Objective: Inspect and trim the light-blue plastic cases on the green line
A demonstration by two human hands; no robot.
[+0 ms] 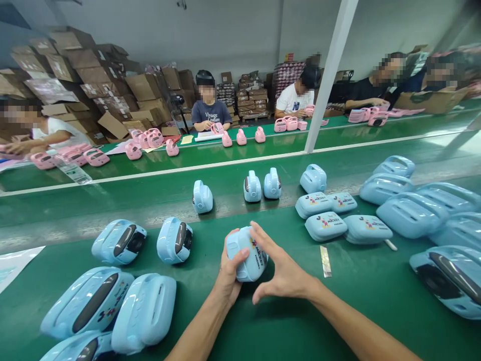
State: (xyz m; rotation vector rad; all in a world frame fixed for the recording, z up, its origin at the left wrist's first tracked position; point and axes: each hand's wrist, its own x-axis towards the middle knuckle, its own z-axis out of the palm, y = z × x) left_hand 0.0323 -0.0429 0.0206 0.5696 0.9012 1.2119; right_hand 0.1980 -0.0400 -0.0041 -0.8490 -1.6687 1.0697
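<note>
The left hand (pixel 228 276) is gripping a light-blue, rounded plastic casing (pixel 251 272) above the green work surface (pixel 338 311). The right hand (pixel 287 276) is standing open beside it, contact unclear. Printing is already showing; completion cannot be determined. 4 light-blue plastic shells (pixel 326 227) are displaying "MICKEY".

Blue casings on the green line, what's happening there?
The left hand holds a blue Mickey-printed casing above the green surface; the right hand is open beside it. More blue casings stand to both sides, with printed blue pieces to the right. Across the line, other people sit among pink casings.
</note>
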